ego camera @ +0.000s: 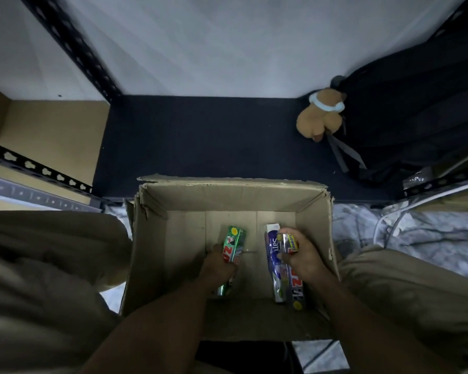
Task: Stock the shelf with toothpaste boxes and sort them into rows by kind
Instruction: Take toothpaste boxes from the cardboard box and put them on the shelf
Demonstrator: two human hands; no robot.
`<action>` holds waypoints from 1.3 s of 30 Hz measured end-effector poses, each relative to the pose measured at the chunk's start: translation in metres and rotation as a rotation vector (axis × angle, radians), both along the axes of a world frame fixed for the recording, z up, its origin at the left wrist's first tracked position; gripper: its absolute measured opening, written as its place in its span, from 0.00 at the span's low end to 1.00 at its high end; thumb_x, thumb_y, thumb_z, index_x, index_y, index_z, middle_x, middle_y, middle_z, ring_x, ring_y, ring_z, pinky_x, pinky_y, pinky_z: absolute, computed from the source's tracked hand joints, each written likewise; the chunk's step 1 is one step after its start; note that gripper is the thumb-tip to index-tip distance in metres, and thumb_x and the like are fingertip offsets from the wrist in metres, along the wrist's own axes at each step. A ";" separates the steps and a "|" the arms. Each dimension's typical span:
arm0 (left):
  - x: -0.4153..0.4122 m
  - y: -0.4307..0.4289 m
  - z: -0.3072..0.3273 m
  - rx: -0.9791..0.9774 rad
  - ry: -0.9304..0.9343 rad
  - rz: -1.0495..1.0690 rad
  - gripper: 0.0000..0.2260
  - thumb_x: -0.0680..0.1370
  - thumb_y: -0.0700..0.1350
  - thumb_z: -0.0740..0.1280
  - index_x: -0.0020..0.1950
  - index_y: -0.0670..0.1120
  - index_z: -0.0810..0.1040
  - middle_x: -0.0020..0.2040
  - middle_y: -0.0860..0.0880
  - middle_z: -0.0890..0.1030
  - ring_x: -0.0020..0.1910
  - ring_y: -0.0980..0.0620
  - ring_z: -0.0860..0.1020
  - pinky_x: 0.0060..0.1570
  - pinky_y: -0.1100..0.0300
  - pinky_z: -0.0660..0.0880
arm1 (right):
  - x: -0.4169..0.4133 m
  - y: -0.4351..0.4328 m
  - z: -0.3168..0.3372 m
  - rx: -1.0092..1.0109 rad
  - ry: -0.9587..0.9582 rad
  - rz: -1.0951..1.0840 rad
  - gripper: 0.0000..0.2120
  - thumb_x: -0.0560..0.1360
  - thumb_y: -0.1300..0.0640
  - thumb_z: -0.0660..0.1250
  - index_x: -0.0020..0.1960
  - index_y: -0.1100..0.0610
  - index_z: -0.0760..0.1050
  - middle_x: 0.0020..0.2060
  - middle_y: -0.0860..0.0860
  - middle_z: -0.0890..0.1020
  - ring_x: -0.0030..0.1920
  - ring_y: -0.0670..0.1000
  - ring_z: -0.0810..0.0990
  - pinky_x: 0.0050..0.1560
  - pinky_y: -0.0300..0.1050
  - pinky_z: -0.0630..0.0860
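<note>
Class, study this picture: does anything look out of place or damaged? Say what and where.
A brown plush toy and a black backpack sit at the right end of the dark shelf, odd for a toothpaste shelf. The cardboard box has a torn, ragged far rim.

Single head-worn view, looking steeply down and forward, close over an open cardboard box (314, 225), dark shelf (200, 141) just beyond

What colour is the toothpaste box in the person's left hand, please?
Mostly green with a red logo: the slim toothpaste box shows best in the head view.
</note>
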State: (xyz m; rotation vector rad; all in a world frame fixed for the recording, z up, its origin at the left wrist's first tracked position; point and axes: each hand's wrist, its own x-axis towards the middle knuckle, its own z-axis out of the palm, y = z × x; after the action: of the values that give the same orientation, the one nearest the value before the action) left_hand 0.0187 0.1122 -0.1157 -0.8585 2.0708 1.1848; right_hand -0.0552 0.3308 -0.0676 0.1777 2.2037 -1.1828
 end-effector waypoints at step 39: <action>-0.030 -0.076 0.180 -0.070 0.455 -0.313 0.21 0.72 0.66 0.70 0.54 0.51 0.79 0.43 0.52 0.82 0.41 0.55 0.78 0.46 0.51 0.78 | 0.010 -0.027 0.175 -0.296 0.225 0.123 0.17 0.79 0.60 0.69 0.63 0.42 0.80 0.58 0.41 0.82 0.51 0.30 0.79 0.50 0.25 0.73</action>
State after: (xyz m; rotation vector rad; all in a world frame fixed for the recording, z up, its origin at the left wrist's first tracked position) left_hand -0.0114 0.0357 0.0645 -0.2857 2.5064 1.2175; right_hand -0.0447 0.3041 0.1069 -0.2201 2.1565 -1.5002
